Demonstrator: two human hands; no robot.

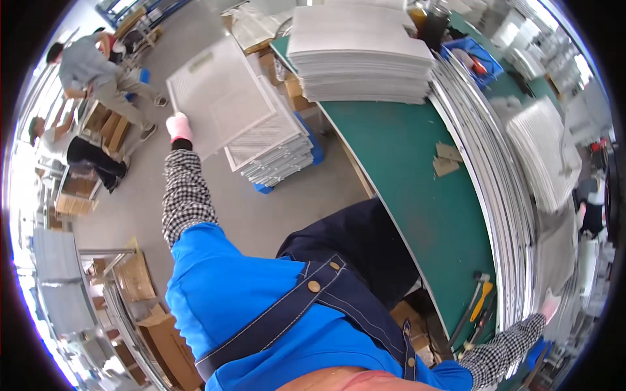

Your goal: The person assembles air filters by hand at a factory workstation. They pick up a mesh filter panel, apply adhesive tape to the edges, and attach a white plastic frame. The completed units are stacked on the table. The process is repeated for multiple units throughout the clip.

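Note:
Out to the left, my left hand (177, 127), in a pink-white glove, is closed on the edge of a thin light-grey mesh panel with a frame (222, 98). That panel hangs tilted, partly over a stack of similar framed panels (277, 146) standing low on a blue base. Far to the right, my gloved right hand (551, 305) reaches past the long metal strips (502, 215), beside a grey sheet (554, 244). Its fingers are too small and unclear to show whether they grip anything.
A green-topped table (404, 169) carries a tall stack of grey sheets (362, 58), cardboard scraps (447, 159), a hammer (479, 287) and other hand tools. A blue basket (473, 62) stands at the back. Two people (98, 68) are at the far left, near cardboard boxes (107, 127).

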